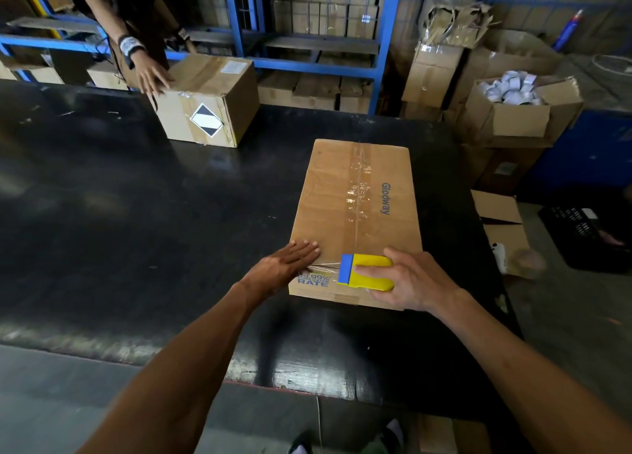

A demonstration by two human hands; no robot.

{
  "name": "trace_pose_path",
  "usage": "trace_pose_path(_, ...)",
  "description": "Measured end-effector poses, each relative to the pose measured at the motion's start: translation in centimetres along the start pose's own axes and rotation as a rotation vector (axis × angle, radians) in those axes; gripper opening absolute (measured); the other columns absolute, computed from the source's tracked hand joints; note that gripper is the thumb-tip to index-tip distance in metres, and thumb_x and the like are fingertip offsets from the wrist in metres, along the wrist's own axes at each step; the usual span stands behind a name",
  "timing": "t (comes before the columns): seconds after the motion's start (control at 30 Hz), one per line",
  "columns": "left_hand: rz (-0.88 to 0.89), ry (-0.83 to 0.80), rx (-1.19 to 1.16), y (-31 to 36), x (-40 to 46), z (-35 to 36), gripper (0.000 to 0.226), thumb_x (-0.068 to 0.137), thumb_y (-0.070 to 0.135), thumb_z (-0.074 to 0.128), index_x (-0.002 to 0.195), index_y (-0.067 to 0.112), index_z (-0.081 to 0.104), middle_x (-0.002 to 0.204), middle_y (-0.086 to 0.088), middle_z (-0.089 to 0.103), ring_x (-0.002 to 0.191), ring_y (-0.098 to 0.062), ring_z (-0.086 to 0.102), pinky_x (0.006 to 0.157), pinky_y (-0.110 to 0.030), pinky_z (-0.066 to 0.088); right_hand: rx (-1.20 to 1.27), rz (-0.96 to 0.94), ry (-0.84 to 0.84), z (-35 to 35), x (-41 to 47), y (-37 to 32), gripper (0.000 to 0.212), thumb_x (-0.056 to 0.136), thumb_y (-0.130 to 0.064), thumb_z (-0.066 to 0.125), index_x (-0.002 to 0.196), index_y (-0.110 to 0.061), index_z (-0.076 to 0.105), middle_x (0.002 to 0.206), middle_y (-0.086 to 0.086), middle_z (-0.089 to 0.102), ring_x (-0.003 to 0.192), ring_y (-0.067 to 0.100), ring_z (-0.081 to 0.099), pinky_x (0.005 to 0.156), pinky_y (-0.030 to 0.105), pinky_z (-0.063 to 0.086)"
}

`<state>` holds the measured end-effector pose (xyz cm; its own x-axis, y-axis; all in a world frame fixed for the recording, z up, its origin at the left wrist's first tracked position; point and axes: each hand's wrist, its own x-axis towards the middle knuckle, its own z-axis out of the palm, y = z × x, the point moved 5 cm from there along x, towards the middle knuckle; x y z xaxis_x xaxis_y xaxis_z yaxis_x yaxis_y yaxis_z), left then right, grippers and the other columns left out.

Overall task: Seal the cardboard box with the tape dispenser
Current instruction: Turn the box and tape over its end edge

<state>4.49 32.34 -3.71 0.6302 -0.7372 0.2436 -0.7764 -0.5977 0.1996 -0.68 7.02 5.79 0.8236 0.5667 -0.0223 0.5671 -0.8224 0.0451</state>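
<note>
From the head view, the cardboard box (pixel 355 221) lies flat on the black table (pixel 136 197), its long axis running away from the person, with a strip of clear tape already down its centre seam. The tape dispenser (pixel 366 271), yellow with a blue front, sits at the near end of the box top, gripped in the right hand (pixel 415 281), fingers curled round its body. Its blue edge faces left, toward the left hand (pixel 284 265), which lies flat with fingers together, pressing on the near left corner of the lid. A short, thin stretch of clear tape runs between the dispenser and those fingertips. So the strip in hand goes crosswise, along the near short edge, and the dispenser lies just to the right of the anchored end. I judge the coming pull would run rightward across the box, away from the left hand, which is the nearer one to hold the tape down.

The table is dark, scuffed and bare around the box. At the far edge another person's hand (pixel 152 77) rests on a second taped box (pixel 208 101). Beyond stand blue shelving (pixel 307 63) and stacked cartons; an open carton of white rolls (pixel 513 111) sits to the right.
</note>
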Motion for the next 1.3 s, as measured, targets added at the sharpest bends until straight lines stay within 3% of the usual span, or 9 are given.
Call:
trace_pose_path(0.1,-0.010,-0.017,0.017,-0.4,0.2,0.3,0.057,0.101,0.028,0.044,0.153,0.013,0.026,0.159,-0.004,0.029,0.146,-0.022,0.028,0.123,-0.030,0.013,0.010,-0.011,0.025,-0.3,-0.5,0.2,0.049,0.078,-0.061,0.064,0.125,-0.047,0.062,0.085,-0.001,0.054,0.067,0.020,0.059,0.048,0.028,0.048)
trace_pose_path(0.23,-0.014,-0.009,0.026,-0.7,0.2,0.5,0.054,0.103,0.032,0.038,0.153,0.016,0.024,0.158,-0.004,0.030,0.146,-0.022,0.030,0.122,-0.033,0.018,0.044,0.001,0.063,-0.8,-2.7,2.8,0.048,0.082,-0.062,0.054,0.127,-0.046,0.060,0.085,0.001,0.052,0.061,0.020,0.055,0.042,0.029,0.045)
trace_pose_path(0.4,0.021,0.036,0.085,0.1,0.5,0.2,0.055,0.102,0.034,0.041,0.149,0.007,0.033,0.153,-0.013,0.040,0.142,-0.028,0.038,0.118,-0.040,0.029,0.022,-0.006,0.061,-0.5,-3.9,4.1,0.054,0.076,-0.053,0.072,0.127,-0.041,0.062,0.089,0.003,0.055,0.062,0.017,0.055,0.044,0.024,0.036)
trace_pose_path(0.57,0.042,0.070,0.283,3.2,3.0,-0.7,0.075,0.102,0.052,0.037,0.154,0.001,0.022,0.162,-0.015,0.019,0.150,-0.028,0.017,0.123,-0.044,0.015,0.051,-0.004,0.073,-0.6,-3.6,4.2,0.054,0.073,-0.051,0.078,0.124,-0.041,0.064,0.086,0.001,0.054,0.061,0.017,0.056,0.045,0.024,0.036)
trace_pose_path(0.67,0.154,-0.003,0.339,5.1,7.5,0.7,0.074,0.104,0.052,0.027,0.153,-0.002,0.019,0.162,-0.018,0.014,0.151,-0.030,0.011,0.124,-0.044,0.011,0.058,0.000,0.078,-0.7,-3.5,4.3,0.054,0.073,-0.051,0.079,0.124,-0.042,0.064,0.087,0.000,0.054,0.061,0.017,0.054,0.044,0.024,0.036)
trace_pose_path(0.8,0.175,-0.111,0.334,4.4,8.9,3.2,0.071,0.105,0.049,0.010,0.151,-0.002,0.027,0.159,-0.017,0.026,0.148,-0.029,0.024,0.121,-0.041,0.017,0.047,-0.027,0.135,-0.6,-3.6,4.3,0.056,0.071,-0.049,0.082,0.123,-0.038,0.066,0.087,0.003,0.056,0.061,0.017,0.055,0.043,0.026,0.042)
trace_pose_path(1.07,0.168,-0.065,0.283,4.5,9.0,3.0,0.076,0.101,0.056,0.027,0.150,-0.001,0.031,0.156,-0.018,0.033,0.146,-0.028,0.029,0.120,-0.042,0.026,0.060,-0.056,0.150,-0.3,-3.4,4.5,0.052,0.073,-0.051,0.079,0.122,-0.037,0.067,0.088,0.003,0.057,0.058,0.016,0.053,0.045,0.021,0.036)
trace_pose_path(1.3,0.142,-0.097,0.277,4.6,9.0,3.1,0.070,0.103,0.056,0.022,0.153,0.008,0.029,0.159,-0.015,0.029,0.147,-0.027,0.027,0.120,-0.042,0.027,0.083,-0.043,0.159,-0.4,-3.4,5.0,0.050,0.077,-0.053,0.074,0.125,-0.042,0.063,0.087,0.001,0.054,0.056,0.014,0.047,0.042,0.024,0.037)
